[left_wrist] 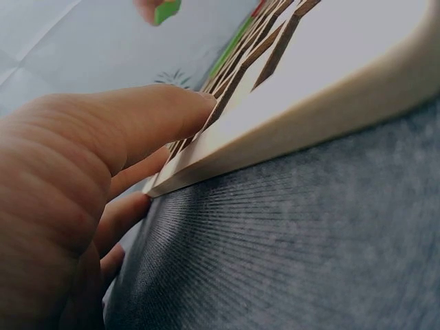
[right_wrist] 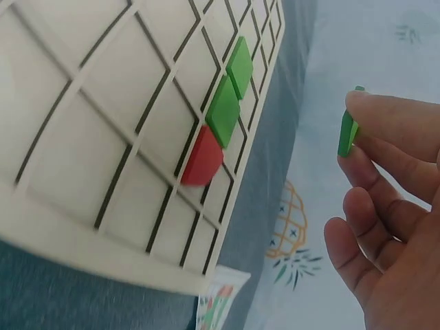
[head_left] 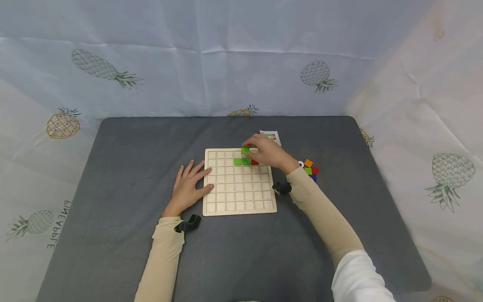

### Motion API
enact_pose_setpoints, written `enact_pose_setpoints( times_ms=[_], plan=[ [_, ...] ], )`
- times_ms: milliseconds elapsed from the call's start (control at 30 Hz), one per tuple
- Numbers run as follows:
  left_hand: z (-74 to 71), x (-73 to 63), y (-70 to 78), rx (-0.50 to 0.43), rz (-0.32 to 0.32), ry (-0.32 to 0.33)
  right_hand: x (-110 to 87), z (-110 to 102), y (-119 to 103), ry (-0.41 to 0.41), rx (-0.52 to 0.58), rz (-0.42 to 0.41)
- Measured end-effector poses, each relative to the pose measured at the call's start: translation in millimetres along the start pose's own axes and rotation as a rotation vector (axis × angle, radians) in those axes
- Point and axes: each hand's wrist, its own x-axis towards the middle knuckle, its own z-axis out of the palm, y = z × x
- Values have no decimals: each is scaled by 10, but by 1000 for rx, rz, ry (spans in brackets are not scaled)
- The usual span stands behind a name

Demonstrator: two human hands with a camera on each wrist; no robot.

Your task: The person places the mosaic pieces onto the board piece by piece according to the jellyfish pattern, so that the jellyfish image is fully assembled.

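A pale wooden grid board (head_left: 226,212) lies on the dark table. My left hand (head_left: 187,187) rests along its left edge, thumb and fingertips on the rim, as the left wrist view also shows. Between thumb and fingers my right hand (head_left: 268,152) pinches a green square tile (right_wrist: 347,130), held above the board's far rows. Two green tiles (right_wrist: 223,113) sit side by side in cells of the second row from the far edge. A red tile (right_wrist: 203,158), with a slanted edge, lies beside them; the right hand partly covers it in the head view.
Right of the board lies a pile of loose coloured pieces (head_left: 308,171), partly behind the right forearm. A printed card (head_left: 274,136) lies past the board's far right corner. Pineapple-patterned cloth (head_left: 234,79) hangs behind the table (head_left: 143,142).
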Motion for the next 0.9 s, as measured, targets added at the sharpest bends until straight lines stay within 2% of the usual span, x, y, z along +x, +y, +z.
enact_pose_setpoints(
  times_ms=[533, 900],
  plan=[
    [-1, 10, 1, 25, -2, 5, 293, 170, -161, -65, -4, -41],
    [2, 13, -3, 22, -7, 3, 402, 335, -165, -89, -65, -13]
  ],
)
